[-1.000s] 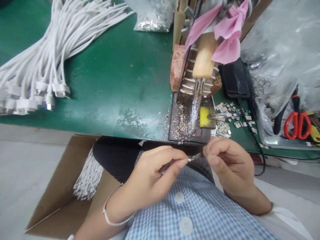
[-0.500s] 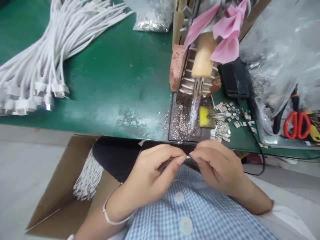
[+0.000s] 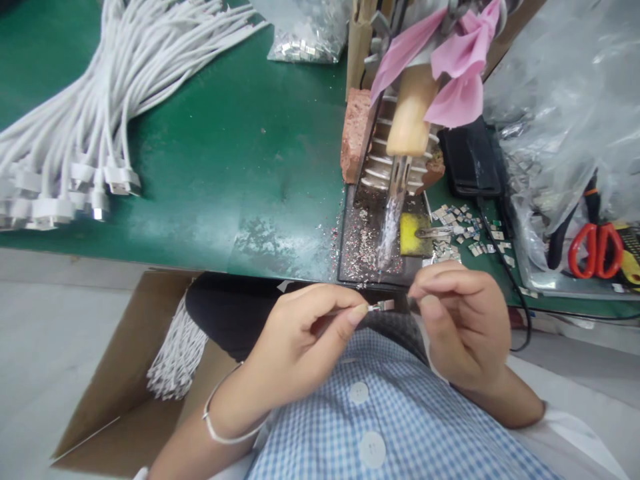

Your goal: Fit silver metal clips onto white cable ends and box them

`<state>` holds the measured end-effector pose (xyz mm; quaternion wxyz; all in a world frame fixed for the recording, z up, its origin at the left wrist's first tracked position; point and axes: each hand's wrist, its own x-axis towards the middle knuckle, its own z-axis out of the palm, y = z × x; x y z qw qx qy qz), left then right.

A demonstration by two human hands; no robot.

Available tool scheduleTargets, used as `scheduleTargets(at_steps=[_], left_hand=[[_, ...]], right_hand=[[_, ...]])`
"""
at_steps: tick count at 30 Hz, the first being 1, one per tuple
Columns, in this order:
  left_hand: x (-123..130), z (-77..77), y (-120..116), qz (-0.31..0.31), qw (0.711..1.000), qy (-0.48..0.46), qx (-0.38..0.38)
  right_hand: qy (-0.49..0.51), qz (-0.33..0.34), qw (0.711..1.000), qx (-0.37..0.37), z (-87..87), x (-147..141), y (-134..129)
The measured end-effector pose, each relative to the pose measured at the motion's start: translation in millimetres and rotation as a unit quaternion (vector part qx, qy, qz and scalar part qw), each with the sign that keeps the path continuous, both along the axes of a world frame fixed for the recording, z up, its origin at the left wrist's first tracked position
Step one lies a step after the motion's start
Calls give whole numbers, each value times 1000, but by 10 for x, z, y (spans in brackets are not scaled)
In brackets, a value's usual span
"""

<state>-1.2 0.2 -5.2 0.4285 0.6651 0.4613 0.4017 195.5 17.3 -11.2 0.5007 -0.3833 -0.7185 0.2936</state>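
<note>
Just off the near edge of the worktop (image 3: 215, 180), the left hand (image 3: 300, 343) clamps a small connector (image 3: 385, 306) in its fingers; whether the right hand (image 3: 465, 327) pinches anything, I cannot tell.

2 hands show: 1 left hand (image 3: 310, 347) and 1 right hand (image 3: 463, 327). 1 small metal connector (image 3: 385, 306) shows at the left fingertips. Also visible are 1 soldering iron (image 3: 400, 167), 1 coiled stand (image 3: 377, 162), 1 yellow sponge (image 3: 411, 233), 2 brick chunks (image 3: 355, 137), 1 black device (image 3: 470, 160) and 1 set of red-handled scissors (image 3: 593, 247). Loose metal pieces (image 3: 453, 227) number well over 10, too crowded to count exactly. White cables make 2 bundles (image 3: 117, 87), and there are 1 cardboard box (image 3: 115, 367), 1 bracelet (image 3: 220, 439) and 2 round buttons (image 3: 373, 450).
</note>
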Motion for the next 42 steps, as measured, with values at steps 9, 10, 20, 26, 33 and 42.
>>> scheduleTargets(at_steps=[9,10,20,26,33,42], left_hand=[[5,-33,33,23,1000,3,15],[14,-35,32,31,999,5,23],[83,-55,34,101,990,68,78],[78,-32,42,98,988,72,96],[80,-23,29,98,985,90,114],[82,-28,33,95,984,91,120]], right_hand=[[-49,19,998,29,-42,-113,39],[-47,20,998,31,-42,-117,43],[-70,-9,995,63,-1,-149,81],[-75,-13,995,66,15,-150,80],[-96,-4,992,86,41,-139,92],[-94,-7,992,82,60,-147,74]])
